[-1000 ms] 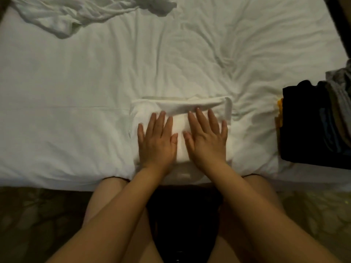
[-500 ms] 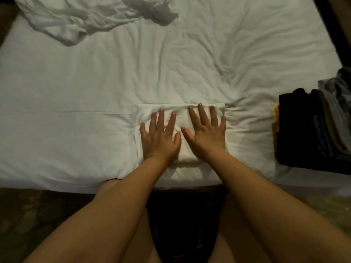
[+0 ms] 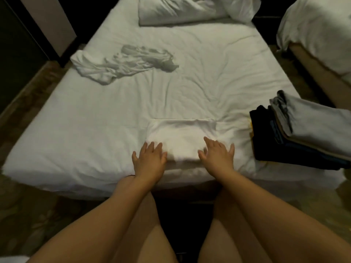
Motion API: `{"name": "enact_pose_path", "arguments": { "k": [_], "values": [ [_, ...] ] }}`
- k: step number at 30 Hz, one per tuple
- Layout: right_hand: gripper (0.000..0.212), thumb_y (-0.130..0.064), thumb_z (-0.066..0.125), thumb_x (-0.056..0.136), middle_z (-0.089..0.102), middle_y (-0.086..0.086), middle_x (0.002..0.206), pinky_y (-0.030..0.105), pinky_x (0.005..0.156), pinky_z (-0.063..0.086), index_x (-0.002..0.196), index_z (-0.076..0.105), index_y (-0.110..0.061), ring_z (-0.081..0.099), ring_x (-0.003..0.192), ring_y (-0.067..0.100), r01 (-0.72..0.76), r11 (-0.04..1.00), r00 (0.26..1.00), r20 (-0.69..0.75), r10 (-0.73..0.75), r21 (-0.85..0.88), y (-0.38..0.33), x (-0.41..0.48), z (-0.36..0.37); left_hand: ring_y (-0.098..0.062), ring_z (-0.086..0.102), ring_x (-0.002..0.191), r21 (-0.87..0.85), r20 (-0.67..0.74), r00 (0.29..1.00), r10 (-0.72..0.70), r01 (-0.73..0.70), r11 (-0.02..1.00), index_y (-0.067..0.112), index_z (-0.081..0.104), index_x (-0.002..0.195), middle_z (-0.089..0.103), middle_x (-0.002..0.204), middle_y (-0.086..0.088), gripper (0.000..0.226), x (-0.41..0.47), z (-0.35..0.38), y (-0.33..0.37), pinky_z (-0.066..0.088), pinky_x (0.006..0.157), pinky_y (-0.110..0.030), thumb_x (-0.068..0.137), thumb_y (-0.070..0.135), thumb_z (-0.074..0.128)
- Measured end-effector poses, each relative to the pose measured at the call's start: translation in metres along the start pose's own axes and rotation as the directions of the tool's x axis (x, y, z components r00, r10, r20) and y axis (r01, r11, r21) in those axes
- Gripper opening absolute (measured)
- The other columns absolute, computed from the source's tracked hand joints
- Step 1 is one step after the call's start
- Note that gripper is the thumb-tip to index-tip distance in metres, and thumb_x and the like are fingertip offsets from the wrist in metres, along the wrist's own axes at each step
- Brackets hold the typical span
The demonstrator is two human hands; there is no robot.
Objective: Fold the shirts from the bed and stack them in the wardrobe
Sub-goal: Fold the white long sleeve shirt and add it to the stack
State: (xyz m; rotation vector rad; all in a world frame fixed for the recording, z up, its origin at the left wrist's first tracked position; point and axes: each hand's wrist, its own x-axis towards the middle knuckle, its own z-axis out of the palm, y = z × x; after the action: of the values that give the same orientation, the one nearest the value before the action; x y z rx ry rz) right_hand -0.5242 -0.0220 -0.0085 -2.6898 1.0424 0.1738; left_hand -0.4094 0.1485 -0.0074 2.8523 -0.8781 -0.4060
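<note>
**Step in hand: finishing the folded shirt.**

The folded shirt (image 3: 182, 135) lies as a flat white rectangle at lower centre of the frame, close to the near edge of the bed (image 3: 95, 133). The left hand (image 3: 150, 161) is at its near left corner and the right hand (image 3: 218, 155) at its near right corner. On both hands the fingers (image 3: 152, 148) are straight and spread, palms down, and they grip nothing. Blur prevents a firm reading of whether the palms press the cloth or hover just above it.

Recommended procedure, judged from this position:

1. Smooth outward from the middle to the corners so that no air or crease is trapped.
2. Slide both hands under the near edge, palms up, and support the full width before lifting. A one-sided lift is likely to let the layers slip open.
3. Carry the shirt level. The stack (image 3: 296, 133) of folded dark and grey garments at the right edge of the frame is the probable place to set it down.

One unfolded shirt (image 3: 121, 63) lies crumpled at upper left of the bed, well apart from the hands, so folding is probably not complete.

**Surface and room.**

The bed carries a soft, wrinkled white sheet, which yields under pressure, so edges should be checked by eye. Pillows (image 3: 180, 12) lie at the top of the frame. A second bed (image 3: 319, 29) stands at upper right. The floor (image 3: 28, 215) is dark and patterned. No wardrobe can be identified with certainty.
</note>
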Motion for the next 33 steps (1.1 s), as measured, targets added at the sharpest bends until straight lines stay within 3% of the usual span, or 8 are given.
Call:
{"name": "enact_pose_path", "arguments": {
  "k": [5, 19, 22, 24, 27, 29, 31, 33],
  "values": [
    [0.046, -0.039, 0.033, 0.098, 0.041, -0.003, 0.144, 0.054, 0.113, 0.002, 0.141, 0.033, -0.026, 0.033, 0.134, 0.020, 0.057, 0.998, 0.985, -0.165, -0.055, 0.012, -0.021, -0.008, -0.039, -0.024, 0.039, 0.133, 0.011, -0.189, 0.982, -0.003, 0.005, 1.000, 0.031, 0.032, 0.144, 0.029, 0.153, 0.000, 0.046, -0.014, -0.035, -0.002, 0.028, 0.107, -0.043, 0.099, 0.042, 0.028],
    [0.043, -0.039, 0.032, 0.098, 0.048, -0.003, 0.138, 0.052, 0.113, 0.003, 0.138, 0.039, -0.025, 0.036, 0.132, 0.022, 0.169, 0.986, 0.975, -0.148, -0.167, 0.002, -0.086, 0.082, -0.064, -0.024, 0.047, 0.124, -0.017, -0.338, 0.938, -0.079, 0.078, 0.997, 0.027, 0.042, 0.138, 0.047, 0.141, 0.002, 0.041, 0.075, -0.092, -0.038, 0.032, 0.099, -0.041, 0.099, 0.035, 0.030],
    [0.043, -0.039, 0.032, 0.099, 0.048, -0.003, 0.138, 0.050, 0.113, 0.006, 0.138, 0.039, -0.024, 0.036, 0.131, 0.023, 0.163, 0.986, 0.981, -0.115, -0.158, 0.028, -0.095, 0.112, -0.058, -0.027, 0.047, 0.123, -0.061, -0.276, 0.955, -0.109, 0.095, 0.994, 0.027, 0.038, 0.140, 0.045, 0.141, -0.001, 0.043, 0.099, -0.083, -0.046, 0.036, 0.096, -0.040, 0.099, 0.038, 0.029],
    [0.044, -0.039, 0.033, 0.098, 0.042, -0.003, 0.143, 0.050, 0.113, 0.009, 0.139, 0.036, -0.025, 0.031, 0.134, 0.023, 0.135, 0.990, 0.987, -0.088, -0.133, 0.027, -0.090, 0.120, -0.043, -0.030, 0.045, 0.123, -0.147, -0.145, 0.980, -0.133, 0.111, 0.983, 0.030, 0.033, 0.142, 0.043, 0.142, -0.006, 0.047, 0.104, -0.061, -0.048, 0.039, 0.097, -0.041, 0.098, 0.043, 0.029],
    [0.052, -0.047, 0.035, 0.095, 0.016, 0.001, 0.156, 0.053, 0.112, 0.012, 0.144, 0.026, -0.031, 0.011, 0.143, 0.029, -0.002, 1.000, 1.000, 0.031, 0.002, 0.002, -0.065, 0.111, -0.007, -0.034, 0.044, 0.121, -0.225, 0.084, 0.988, -0.131, 0.147, 0.963, 0.033, 0.027, 0.144, 0.043, 0.138, -0.014, 0.052, 0.094, -0.013, -0.042, 0.039, 0.098, -0.041, 0.095, 0.051, 0.030],
    [0.065, -0.062, 0.036, 0.089, -0.002, 0.003, 0.158, 0.057, 0.112, 0.011, 0.146, 0.015, -0.037, -0.001, 0.144, 0.032, -0.123, 0.992, 0.989, 0.082, 0.121, 0.016, -0.046, 0.101, 0.010, -0.035, 0.043, 0.121, -0.334, 0.112, 0.983, -0.146, 0.176, 0.926, 0.033, 0.024, 0.146, 0.041, 0.137, -0.017, 0.056, 0.086, 0.003, -0.030, 0.036, 0.099, -0.039, 0.094, 0.051, 0.035],
    [0.083, -0.075, 0.037, 0.080, -0.011, 0.007, 0.158, 0.056, 0.110, 0.014, 0.147, 0.002, -0.040, 0.000, 0.143, 0.036, -0.246, 0.968, 0.964, 0.113, 0.239, 0.054, -0.037, 0.095, 0.014, -0.035, 0.046, 0.119, -0.468, 0.128, 0.983, -0.131, 0.177, 0.866, 0.032, 0.011, 0.149, 0.044, 0.135, -0.019, 0.064, 0.084, 0.007, -0.018, 0.037, 0.096, -0.034, 0.095, 0.048, 0.040],
    [0.096, -0.079, 0.043, 0.074, -0.005, 0.014, 0.156, 0.052, 0.109, 0.021, 0.147, -0.004, -0.039, 0.012, 0.140, 0.040, -0.320, 0.937, 0.945, 0.125, 0.303, 0.138, -0.035, 0.091, 0.011, -0.035, 0.050, 0.117, -0.522, 0.146, 0.981, -0.129, 0.187, 0.832, 0.030, -0.001, 0.149, 0.047, 0.135, -0.019, 0.072, 0.086, 0.006, -0.013, 0.038, 0.092, -0.032, 0.095, 0.045, 0.044]
  ]
}}
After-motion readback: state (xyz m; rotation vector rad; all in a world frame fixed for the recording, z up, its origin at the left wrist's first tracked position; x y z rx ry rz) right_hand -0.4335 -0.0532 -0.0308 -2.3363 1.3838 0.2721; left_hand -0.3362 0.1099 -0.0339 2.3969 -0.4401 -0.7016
